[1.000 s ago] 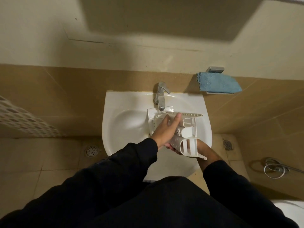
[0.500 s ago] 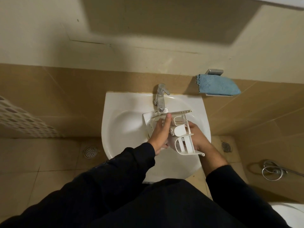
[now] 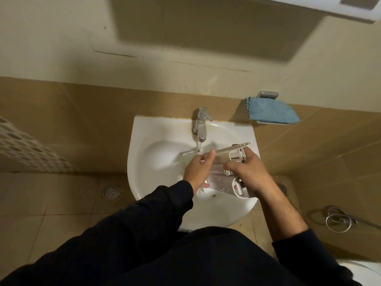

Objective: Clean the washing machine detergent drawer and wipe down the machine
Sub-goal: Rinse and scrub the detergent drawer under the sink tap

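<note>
Your right hand and left hand are gripping the detergent drawer over the sink, under the tap; a blue cloth is lying right of the tap.

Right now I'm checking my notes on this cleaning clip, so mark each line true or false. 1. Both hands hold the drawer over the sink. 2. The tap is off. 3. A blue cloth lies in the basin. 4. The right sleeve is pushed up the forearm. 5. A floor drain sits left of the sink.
1. True: the left hand and the right hand grip the drawer above the sink.
2. False: water runs from the tap.
3. False: the blue cloth rests on a wall holder, right of the tap.
4. True.
5. True: the floor drain is in the tiles.
</note>
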The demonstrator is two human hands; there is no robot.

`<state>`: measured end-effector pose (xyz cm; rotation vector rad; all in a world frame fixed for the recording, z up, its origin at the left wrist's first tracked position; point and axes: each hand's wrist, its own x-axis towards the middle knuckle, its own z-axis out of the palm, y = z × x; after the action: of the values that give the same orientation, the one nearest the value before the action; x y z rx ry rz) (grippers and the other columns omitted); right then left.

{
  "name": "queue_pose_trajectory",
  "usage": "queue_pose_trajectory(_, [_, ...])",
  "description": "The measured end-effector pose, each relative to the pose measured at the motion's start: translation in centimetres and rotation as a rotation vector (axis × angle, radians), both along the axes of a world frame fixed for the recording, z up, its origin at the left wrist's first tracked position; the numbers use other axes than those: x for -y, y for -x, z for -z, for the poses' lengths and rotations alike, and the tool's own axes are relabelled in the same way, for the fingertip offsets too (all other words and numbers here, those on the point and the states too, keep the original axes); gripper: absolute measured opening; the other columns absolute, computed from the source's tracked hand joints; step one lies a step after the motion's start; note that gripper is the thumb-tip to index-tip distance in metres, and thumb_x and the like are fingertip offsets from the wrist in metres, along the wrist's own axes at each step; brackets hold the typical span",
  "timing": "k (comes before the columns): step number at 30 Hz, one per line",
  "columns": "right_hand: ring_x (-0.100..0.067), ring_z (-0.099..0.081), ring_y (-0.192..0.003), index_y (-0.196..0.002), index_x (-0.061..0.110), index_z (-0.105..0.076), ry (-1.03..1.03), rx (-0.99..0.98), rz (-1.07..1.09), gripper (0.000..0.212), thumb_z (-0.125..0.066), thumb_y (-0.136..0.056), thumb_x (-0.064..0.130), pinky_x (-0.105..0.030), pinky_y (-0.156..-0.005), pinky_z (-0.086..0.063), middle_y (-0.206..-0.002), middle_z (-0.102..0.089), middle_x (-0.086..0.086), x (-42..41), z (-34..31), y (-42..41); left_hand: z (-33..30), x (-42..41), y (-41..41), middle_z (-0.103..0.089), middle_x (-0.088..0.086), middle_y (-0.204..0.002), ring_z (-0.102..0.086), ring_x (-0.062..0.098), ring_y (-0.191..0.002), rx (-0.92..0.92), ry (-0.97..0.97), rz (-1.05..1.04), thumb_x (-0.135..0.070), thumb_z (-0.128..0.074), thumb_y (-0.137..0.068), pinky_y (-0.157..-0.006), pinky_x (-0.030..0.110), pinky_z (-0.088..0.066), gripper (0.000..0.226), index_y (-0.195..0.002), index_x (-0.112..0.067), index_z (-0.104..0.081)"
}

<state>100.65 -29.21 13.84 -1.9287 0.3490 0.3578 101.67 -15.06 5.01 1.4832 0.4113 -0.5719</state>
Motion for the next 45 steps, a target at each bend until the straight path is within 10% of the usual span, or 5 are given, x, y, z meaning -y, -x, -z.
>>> queue_pose_trajectory(6, [-0.017,-0.043,-0.048,-0.088,0.012,-0.059,-0.060,-0.065,0.058,0.020,-0.069,-0.076,-0.001,-0.026,-0.042,-0.036,-0.058,-0.048,0.001,0.9,-1.3,-0.5,3.1,-4.4,-2.9,-0.058,0.010,-0.134,-0.053,0.029,-0.124,0.233,-0.592,0.096,-0.019,-0.046,-0.100,-0.106,0.038,-0.042,0.035,-0.132,-0.011,-0.057])
queue_pose_trajectory(20, [-0.023,-0.051,-0.060,-0.092,0.007,-0.061,-0.036,0.055,0.067,0.022,-0.069,-0.072,0.004,-0.034,-0.053,-0.043,-0.067,-0.057,-0.004,0.8,-0.6,-1.8,3.2,-4.6,-5.1,-0.006,0.004,-0.165,-0.002,0.020,-0.151,0.571,-0.965,0.795,-0.003,-0.038,-0.096,-0.120,0.028,-0.006,0.067,-0.156,-0.008,-0.009])
queue_pose_trajectory(33, [-0.024,-0.051,-0.059,-0.100,0.003,-0.059,-0.152,-0.009,0.201,0.023,-0.065,-0.080,-0.006,-0.025,-0.043,-0.039,-0.077,-0.058,-0.015,1.2,-0.5,-1.0,5.5,-4.5,-3.6,0.009,-0.001,-0.165,0.012,0.014,-0.151,0.523,-0.926,0.810,-0.068,-0.042,-0.090,-0.122,0.049,0.003,0.095,-0.157,-0.020,0.004])
queue_pose_trajectory(40, [-0.030,-0.059,-0.072,-0.095,0.010,-0.060,-0.314,0.073,0.435,0.023,-0.066,-0.075,0.001,-0.046,-0.064,-0.045,-0.083,-0.060,-0.015,0.1,0.0,-1.3,4.7,-3.2,-4.2,0.002,0.007,-0.165,-0.009,0.024,-0.151,0.342,-0.679,0.450,-0.051,-0.044,-0.099,-0.120,0.038,-0.019,0.074,-0.157,-0.018,-0.011])
queue_pose_trajectory(45, [-0.020,-0.056,-0.054,-0.102,0.008,-0.057,-0.269,0.035,0.456,0.022,-0.065,-0.083,0.000,-0.026,-0.042,-0.041,-0.082,-0.058,-0.012,-0.3,0.0,-1.6,4.9,-3.6,-4.5,-0.025,0.007,-0.160,-0.029,0.026,-0.145,0.274,-0.504,0.376,-0.038,-0.064,-0.092,-0.115,0.037,-0.028,0.083,-0.156,-0.017,-0.015])
